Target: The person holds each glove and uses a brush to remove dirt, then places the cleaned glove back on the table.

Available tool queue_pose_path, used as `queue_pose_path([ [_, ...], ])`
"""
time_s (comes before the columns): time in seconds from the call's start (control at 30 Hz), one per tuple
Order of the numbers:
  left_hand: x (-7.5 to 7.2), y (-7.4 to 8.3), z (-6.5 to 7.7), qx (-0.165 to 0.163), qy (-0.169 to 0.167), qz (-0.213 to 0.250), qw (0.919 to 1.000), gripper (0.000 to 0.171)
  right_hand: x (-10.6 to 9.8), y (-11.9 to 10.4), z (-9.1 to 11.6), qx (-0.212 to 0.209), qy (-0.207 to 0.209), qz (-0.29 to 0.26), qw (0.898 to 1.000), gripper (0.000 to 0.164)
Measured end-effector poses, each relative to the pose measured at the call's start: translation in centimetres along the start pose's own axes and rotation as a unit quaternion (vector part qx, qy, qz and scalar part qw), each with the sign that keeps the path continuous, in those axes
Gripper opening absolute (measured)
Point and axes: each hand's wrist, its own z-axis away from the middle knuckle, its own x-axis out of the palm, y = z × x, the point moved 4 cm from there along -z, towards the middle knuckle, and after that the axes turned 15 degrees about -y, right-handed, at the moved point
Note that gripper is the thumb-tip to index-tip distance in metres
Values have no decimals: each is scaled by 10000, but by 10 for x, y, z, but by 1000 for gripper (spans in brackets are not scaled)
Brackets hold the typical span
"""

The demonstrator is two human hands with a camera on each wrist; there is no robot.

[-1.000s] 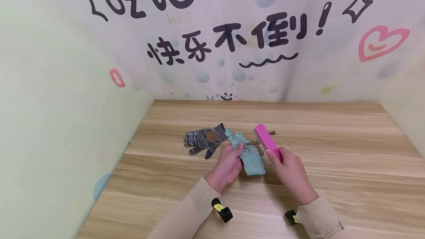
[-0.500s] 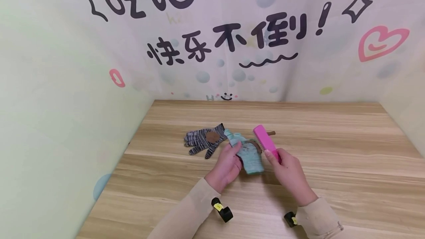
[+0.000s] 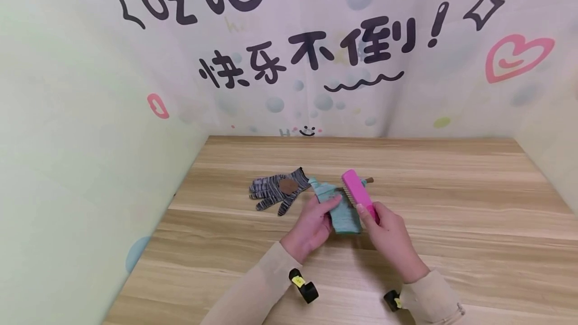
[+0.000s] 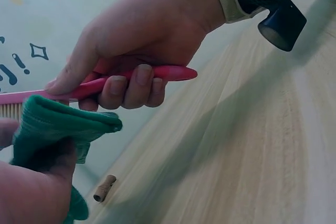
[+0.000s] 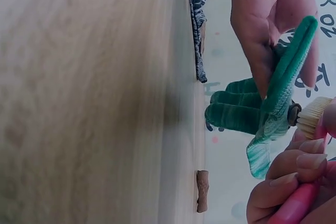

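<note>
Head view: gripping brush (image 3: pixel 358 190) in right hand (image 3: pixel 392 232), teal glove (image 3: pixel 345 221) in left hand (image 3: pixel 311 223); could tug it loose by scrubbing hard.

A striped black-and-grey knit glove (image 3: pixel 272 187) with a round brown patch (image 3: pixel 288 186) lies flat on a light-brown wood-grain tabletop (image 3: pixel 460 204), left of its middle as the head view shows it, dark-edged cuff (image 3: pixel 302 171) angled toward the back. Well apart to the right, a short brown stick-like cylinder (image 4: pixel 105 188) rests on its side, partly hidden from the head view. Streaks of darker grain run across the surface, dimmed in places by soft shadows.
</note>
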Motion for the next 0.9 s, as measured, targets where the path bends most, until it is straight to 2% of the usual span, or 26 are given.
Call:
queue_pose_path([
  [0.1, 1, -3, -1, -50, -205, -139, 9997, 46, 2, -1, -1, -30, -18, -50, 10000, 50],
  [0.2, 0, -4, -2, -53, -253, -297, 9992, 47, 4, 0, -2, -34, -126, -87, 9999, 50],
  [0.33, -2, -5, -4, -91, -98, -490, 9987, 44, 6, 0, -1, 5, -195, -140, 9997, 51],
  [0.63, -3, -4, -5, 30, 109, -464, 9989, 43, 6, -3, 2, 28, -68, -216, 9997, 52],
  [0.9, 0, -3, -5, 119, 210, -606, 9979, 41, 16, -3, 1, -24, -264, 121, 9996, 39],
])
